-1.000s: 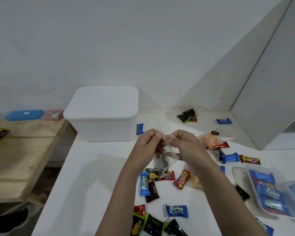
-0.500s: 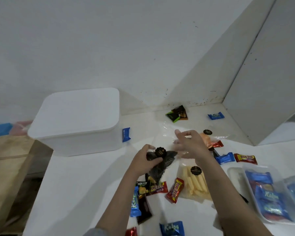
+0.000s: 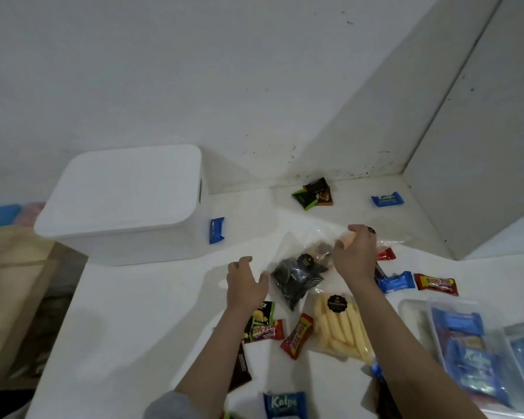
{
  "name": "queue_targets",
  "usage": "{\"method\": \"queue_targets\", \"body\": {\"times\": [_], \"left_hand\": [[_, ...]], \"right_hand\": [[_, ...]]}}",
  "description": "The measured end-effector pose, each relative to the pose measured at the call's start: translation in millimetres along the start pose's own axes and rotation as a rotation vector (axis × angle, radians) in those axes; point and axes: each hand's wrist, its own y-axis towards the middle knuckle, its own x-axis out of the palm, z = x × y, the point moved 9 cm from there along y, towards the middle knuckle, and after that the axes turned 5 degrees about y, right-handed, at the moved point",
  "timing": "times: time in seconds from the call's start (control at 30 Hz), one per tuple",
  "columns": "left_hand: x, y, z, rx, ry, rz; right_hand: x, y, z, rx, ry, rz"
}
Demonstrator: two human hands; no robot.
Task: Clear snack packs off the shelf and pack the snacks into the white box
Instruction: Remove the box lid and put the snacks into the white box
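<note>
Released, one dark cookie bag [image 3: 297,279] lies between two open hands (left hand [image 3: 246,282], right hand [image 3: 355,258]).

"Kalpa" legible on blue wrapper [image 3: 387,200] upper right, blue wrapper [image 3: 284,404] bottom centre, packs in clear tray [image 3: 478,362] lower right.

Box contents: we can't see inside the white box [image 3: 124,201]; its lid covers it.
Tray [image 3: 478,358]: the frame's right edge cuts it off.
Orange pack: our right hand [image 3: 353,258] mostly hides it.
</note>
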Motion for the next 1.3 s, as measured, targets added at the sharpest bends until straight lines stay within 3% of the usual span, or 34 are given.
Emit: {"method": "queue_targets", "body": {"times": [0.17, 0.33, 0.4, 0.5, 0.6, 0.77, 0.83, 0.97, 1.17, 1.3], "left_hand": [[-84, -10, -41, -0.058, -0.174, 0.331], [-204, -18, -98, -0.134, -0.314, 0.758], [-250, -17, -123, -0.202, -0.364, 0.839], [-316, -4, -152, -0.311, -0.306, 0.88], [-369, 29, -180, -0.305, -0.26, 0.86], [-371, 116, -205, -0.244, -0.32, 0.429], [-361, 123, -192, -0.214, -0.378, 0.371], [-356, 113, -181, -0.151, -0.411, 0.568], [-374, 100, -176, 0.129, -0.475, 0.69], [-372, 67, -184, 0.179, -0.58, 0.732]], "right_hand": [[55, -22, -50, -0.147, 0.02, -0.094], [129, -60, -109, -0.187, 0.158, -0.223], [157, -74, -130, -0.146, 0.215, -0.23], [203, -83, -160, -0.058, 0.257, -0.241], [249, -79, -178, 0.06, 0.2, -0.253], [265, -70, -177, 0.132, 0.092, 0.052], [261, -70, -174, 0.115, 0.087, 0.141], [253, -69, -173, 0.021, 0.145, 0.243], [238, -91, -197, -0.239, 0.269, 0.356], [222, -125, -192, -0.288, 0.361, 0.367]]}}
